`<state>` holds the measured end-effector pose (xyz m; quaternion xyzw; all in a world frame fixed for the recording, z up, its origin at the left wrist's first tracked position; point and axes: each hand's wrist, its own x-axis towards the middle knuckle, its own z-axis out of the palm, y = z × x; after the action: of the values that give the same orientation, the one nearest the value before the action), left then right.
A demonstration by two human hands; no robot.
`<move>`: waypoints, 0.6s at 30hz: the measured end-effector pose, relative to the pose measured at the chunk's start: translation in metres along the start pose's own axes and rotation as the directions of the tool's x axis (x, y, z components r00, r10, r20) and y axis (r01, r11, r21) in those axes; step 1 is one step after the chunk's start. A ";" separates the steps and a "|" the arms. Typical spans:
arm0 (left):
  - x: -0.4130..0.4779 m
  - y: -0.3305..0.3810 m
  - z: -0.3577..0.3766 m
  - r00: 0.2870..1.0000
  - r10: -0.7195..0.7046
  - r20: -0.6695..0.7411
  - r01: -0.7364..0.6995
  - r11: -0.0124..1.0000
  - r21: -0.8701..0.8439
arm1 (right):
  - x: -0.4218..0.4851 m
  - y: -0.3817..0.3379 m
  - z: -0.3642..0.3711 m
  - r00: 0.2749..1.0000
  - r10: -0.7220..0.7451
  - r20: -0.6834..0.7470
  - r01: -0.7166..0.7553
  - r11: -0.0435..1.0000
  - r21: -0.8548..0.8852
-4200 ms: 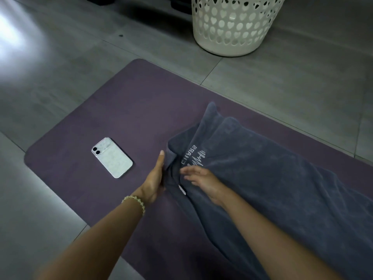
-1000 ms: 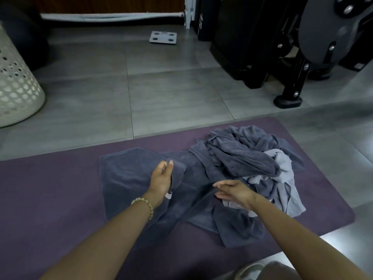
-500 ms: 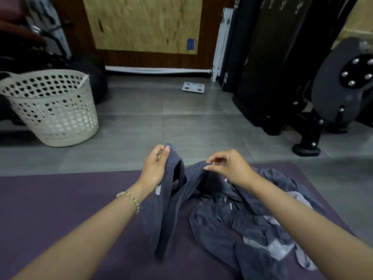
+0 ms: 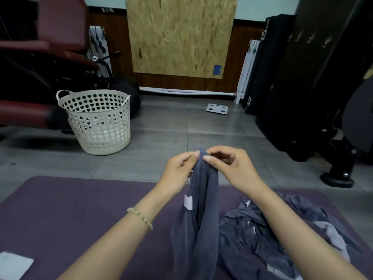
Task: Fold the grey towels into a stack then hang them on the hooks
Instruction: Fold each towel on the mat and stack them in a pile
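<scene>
**A:** Both hands are up in front of the chest, close together: left hand (image 4: 177, 170) and right hand (image 4: 232, 168) each pinch the top of one grey towel (image 4: 198, 219).

**B:** Why so high?

**A:** Likely to let it hang free and find its corners. It drapes in a narrow twist down to the purple mat (image 4: 70, 215).

**B:** And the others?

**A:** Heaped loose (image 4: 282, 229) on the mat, just right of the hanging one, unfolded.

**B:** Arm pose?

**A:** Forearms converge, wrists raised, thumbs meeting fingertips on the bunched edge. Nothing is stacked in view.
</scene>
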<state>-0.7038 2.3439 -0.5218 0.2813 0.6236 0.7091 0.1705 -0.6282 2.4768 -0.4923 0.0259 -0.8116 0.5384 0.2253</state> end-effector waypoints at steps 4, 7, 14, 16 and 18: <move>-0.005 0.002 -0.002 1.000 -0.019 0.011 0.019 1.000 0.017 | 0.000 -0.001 0.006 0.995 -0.045 -0.088 0.043 0.999 -0.025; -0.006 0.004 -0.005 1.000 -0.010 0.006 0.010 1.000 0.006 | 0.002 -0.001 0.007 0.993 -0.025 -0.118 0.022 0.999 -0.030; -0.012 0.007 -0.005 0.998 0.017 0.063 -0.023 0.994 0.104 | -0.001 0.007 0.009 0.958 0.234 -0.165 -0.184 0.944 0.274; -0.011 0.002 -0.004 1.000 0.013 0.006 -0.014 0.991 0.131 | -0.002 0.012 0.012 0.937 0.329 -0.118 -0.257 0.878 0.404; -0.009 -0.002 -0.004 0.997 -0.007 -0.080 0.016 0.993 0.117 | -0.003 0.018 0.015 0.941 0.319 -0.113 -0.250 0.879 0.406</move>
<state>-0.6995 2.3359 -0.5256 0.2588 0.6724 0.6806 0.1329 -0.6360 2.4703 -0.5140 -0.0979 -0.6613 0.7150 0.2049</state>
